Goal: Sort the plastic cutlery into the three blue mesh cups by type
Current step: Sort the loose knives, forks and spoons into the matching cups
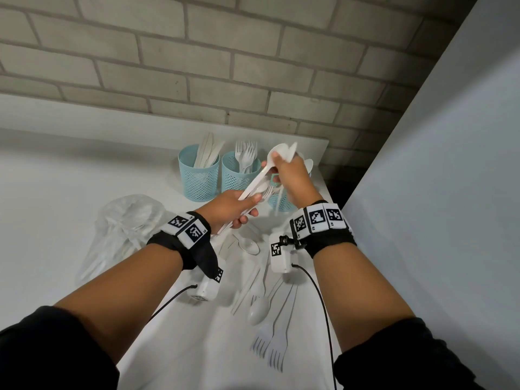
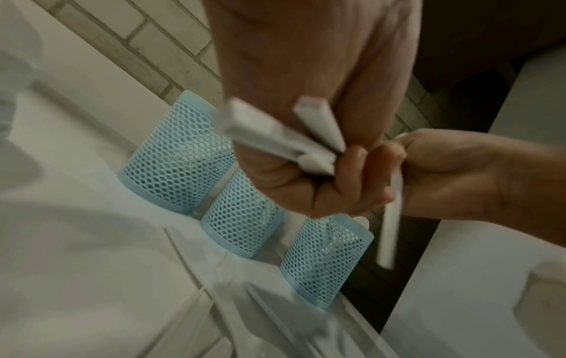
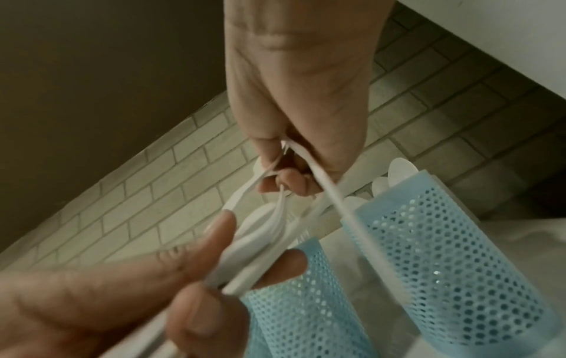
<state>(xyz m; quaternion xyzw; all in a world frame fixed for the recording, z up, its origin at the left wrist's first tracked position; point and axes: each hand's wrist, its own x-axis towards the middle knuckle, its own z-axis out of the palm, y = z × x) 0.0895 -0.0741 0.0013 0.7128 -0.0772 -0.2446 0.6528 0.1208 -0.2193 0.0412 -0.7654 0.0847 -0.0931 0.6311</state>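
Note:
Three blue mesh cups stand by the brick wall: the knife cup point(image 1: 198, 178), the fork cup point(image 1: 237, 175) and the spoon cup point(image 1: 277, 202), which my right hand mostly hides. My left hand point(image 1: 247, 211) grips a bundle of white cutlery point(image 1: 254, 181) in front of the cups. My right hand point(image 1: 274, 164) pinches white spoons point(image 1: 278, 152) near their bowls, just above the spoon cup point(image 3: 453, 254). One spoon handle point(image 2: 389, 232) hangs down from that hand beside the cup. Spoon bowls point(image 3: 401, 169) stick out of the spoon cup.
Loose spoons point(image 1: 258, 308) and forks point(image 1: 271, 346) lie on the white table point(image 1: 56, 192) between my forearms. A crumpled clear plastic bag point(image 1: 126, 229) lies at the left. A grey panel point(image 1: 450, 192) rises along the right edge.

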